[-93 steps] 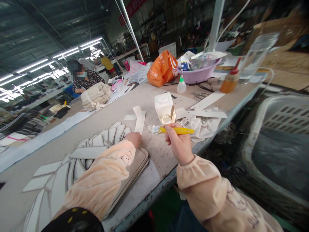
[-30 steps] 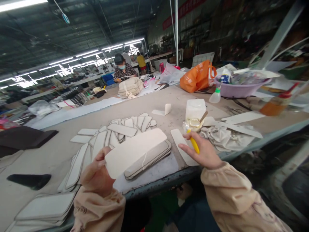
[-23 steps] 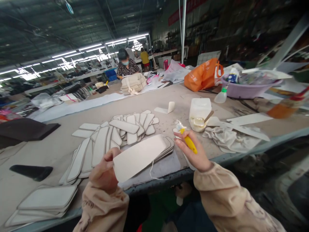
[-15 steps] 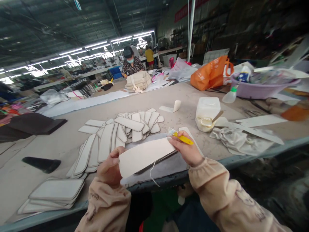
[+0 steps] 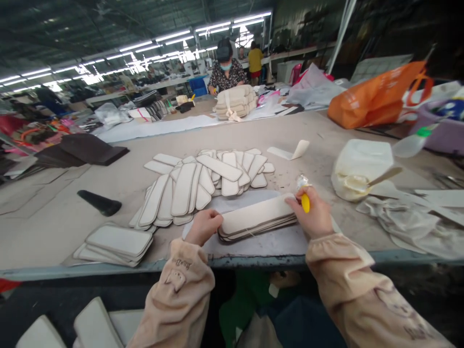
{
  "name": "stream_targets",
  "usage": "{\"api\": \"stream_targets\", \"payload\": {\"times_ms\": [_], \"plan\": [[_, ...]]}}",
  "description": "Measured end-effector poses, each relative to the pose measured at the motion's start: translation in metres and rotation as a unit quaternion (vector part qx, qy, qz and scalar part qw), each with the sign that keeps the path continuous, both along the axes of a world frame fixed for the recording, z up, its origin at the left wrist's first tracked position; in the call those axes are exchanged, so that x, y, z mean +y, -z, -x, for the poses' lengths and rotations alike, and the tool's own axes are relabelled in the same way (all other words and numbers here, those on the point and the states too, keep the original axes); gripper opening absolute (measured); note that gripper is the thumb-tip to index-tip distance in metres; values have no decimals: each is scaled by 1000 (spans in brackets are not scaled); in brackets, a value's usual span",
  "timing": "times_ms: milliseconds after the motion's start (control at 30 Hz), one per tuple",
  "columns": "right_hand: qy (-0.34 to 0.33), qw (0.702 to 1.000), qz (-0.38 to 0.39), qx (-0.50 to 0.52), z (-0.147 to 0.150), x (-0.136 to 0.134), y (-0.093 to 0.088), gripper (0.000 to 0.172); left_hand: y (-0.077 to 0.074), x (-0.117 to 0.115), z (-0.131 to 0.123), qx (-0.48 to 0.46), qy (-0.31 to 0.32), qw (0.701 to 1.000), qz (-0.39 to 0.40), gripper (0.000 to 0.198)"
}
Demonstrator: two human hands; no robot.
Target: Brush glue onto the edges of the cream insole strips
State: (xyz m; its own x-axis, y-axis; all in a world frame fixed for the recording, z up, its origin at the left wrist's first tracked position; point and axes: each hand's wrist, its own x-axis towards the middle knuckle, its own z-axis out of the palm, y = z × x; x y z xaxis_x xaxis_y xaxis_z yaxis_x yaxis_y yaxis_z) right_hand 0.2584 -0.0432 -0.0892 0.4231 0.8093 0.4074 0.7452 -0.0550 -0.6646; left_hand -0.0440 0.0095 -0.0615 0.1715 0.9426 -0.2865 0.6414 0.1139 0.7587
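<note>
A long white strip [image 5: 255, 212] lies on top of a stack of similar dark-edged pieces near the table's front edge. Its left end is pinched by my left hand [image 5: 205, 224], fingers closed. My right hand [image 5: 313, 212] is closed around a yellow-handled brush [image 5: 305, 203], its pale bristles pointing away from me, while thumb and fingers touch the strip's right end. Under the stack is a pale sheet [image 5: 268, 246]. Just beyond spreads a heap of white rounded pieces [image 5: 184, 188] with dark edges.
At left are a black tapered object [image 5: 99, 203] and a small stack of white pieces [image 5: 119, 239]. On the right stand a white plastic container [image 5: 362, 166], a crumpled cloth [image 5: 402, 220] and an orange bag [image 5: 377, 96]. A person [image 5: 226, 72] works across the table.
The strip, earlier raised and tilted between both hands, now lies flat along the stack. Both hands have lowered onto its ends. The view has turned left.
</note>
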Motion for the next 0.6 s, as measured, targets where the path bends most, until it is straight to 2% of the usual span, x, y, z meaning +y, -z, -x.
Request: {"api": "stream_targets", "payload": {"times_ms": [200,367,600], "plan": [[2,999,22,-30,-2,3,10,29,6,7,5,38,6,999,7,16],[4,998,34,-53,-1,5,14,30,10,7,2,34,1,999,23,13],[3,998,35,-58,1,6,18,31,9,4,8,11,-41,998,47,15]]}}
